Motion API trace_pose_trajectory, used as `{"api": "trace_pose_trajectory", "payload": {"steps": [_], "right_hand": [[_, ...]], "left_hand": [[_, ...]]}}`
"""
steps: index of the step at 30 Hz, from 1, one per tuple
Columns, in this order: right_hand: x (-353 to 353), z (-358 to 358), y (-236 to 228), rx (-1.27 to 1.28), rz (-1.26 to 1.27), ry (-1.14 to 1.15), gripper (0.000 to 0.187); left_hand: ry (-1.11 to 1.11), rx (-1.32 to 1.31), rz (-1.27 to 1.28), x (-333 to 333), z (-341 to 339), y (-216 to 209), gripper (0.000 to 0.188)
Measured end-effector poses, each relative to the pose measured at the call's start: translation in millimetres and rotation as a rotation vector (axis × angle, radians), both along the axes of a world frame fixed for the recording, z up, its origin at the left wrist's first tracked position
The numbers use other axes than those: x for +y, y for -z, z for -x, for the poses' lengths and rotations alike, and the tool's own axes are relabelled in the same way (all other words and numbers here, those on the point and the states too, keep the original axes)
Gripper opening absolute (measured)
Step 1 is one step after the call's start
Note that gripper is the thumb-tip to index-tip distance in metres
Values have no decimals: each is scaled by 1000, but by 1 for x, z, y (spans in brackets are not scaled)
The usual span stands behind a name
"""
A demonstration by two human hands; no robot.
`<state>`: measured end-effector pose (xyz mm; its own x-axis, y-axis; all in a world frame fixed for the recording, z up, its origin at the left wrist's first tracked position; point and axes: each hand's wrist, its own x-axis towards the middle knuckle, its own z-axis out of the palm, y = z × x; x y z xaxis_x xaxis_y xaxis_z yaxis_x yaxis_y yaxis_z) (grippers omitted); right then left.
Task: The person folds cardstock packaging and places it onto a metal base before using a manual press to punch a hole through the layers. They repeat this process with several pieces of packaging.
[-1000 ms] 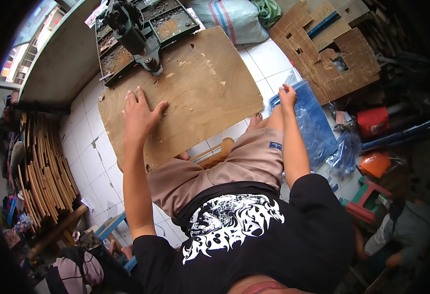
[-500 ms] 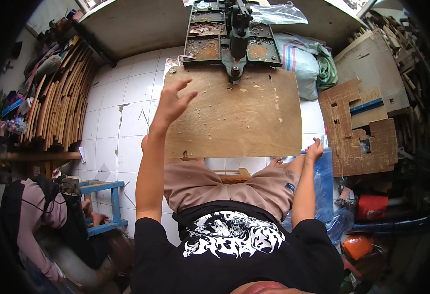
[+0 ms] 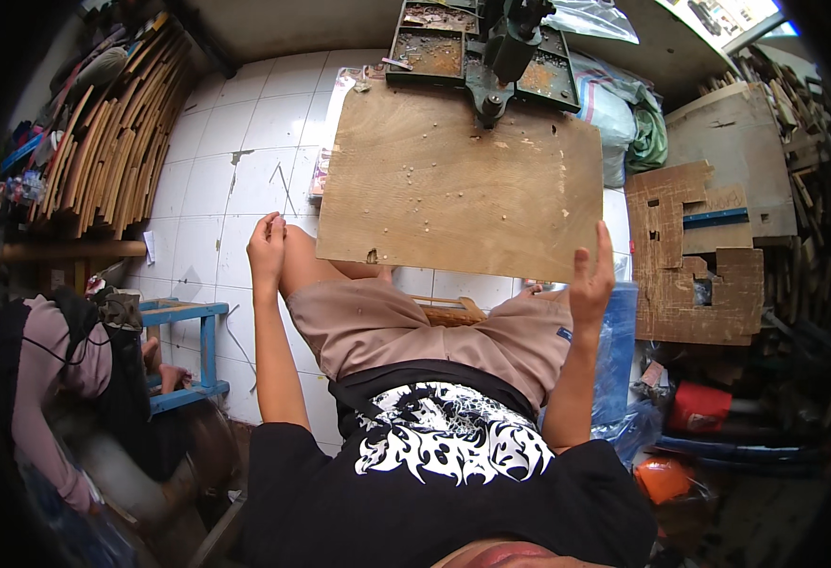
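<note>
A flat wooden board [image 3: 453, 204] lies in front of my knees, with several small pale bits scattered over it. Beside my left knee, off the board's left edge, is my left hand [image 3: 266, 251]. Its fingers are curled together, and nothing shows in them. At the board's near right corner my right hand [image 3: 592, 284] is raised, fingers stretched upward and thumb apart. It holds nothing; whether it touches the board's edge I cannot tell. A dark green metal hand press [image 3: 510, 57] stands at the board's far edge.
Compartment trays [image 3: 425, 57] with rusty small parts flank the press. Stacked wooden slats [image 3: 112, 142] stand at left, above a blue stool frame [image 3: 209, 350]. At right lie a cut-out wooden panel [image 3: 661, 256], a woven sack [image 3: 605, 104] and blue plastic [image 3: 614, 355]. Another person's bare foot [image 3: 174, 379] shows near the stool.
My left hand has left the space above the board and come back beside my left knee, its fingers now curled. My right hand has opened upward at the board's corner. The view has shifted.
</note>
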<state>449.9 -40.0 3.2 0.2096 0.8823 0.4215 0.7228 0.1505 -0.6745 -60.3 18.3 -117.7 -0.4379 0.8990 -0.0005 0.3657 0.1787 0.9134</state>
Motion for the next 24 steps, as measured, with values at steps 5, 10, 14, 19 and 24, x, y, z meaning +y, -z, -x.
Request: {"api": "trace_pose_trajectory", "payload": {"steps": [5,10,14,19,24], "right_hand": [[29,56,33,-385,205,-115,69],[54,117,41,-502,177,-162,71],[65,164,30,-499,128,-345,71],[77,192,24,-440,93,-673,70],[180,163,21,-446,-37,-513,67]], "left_hand": [[30,171,-49,-35,-47,-18,36],[185,541,144,-94,-88,-20,63],[251,704,168,-105,-99,-16,64],[385,683,223,-104,-111,-35,74],[850,820,221,-105,-132,-36,78]]}}
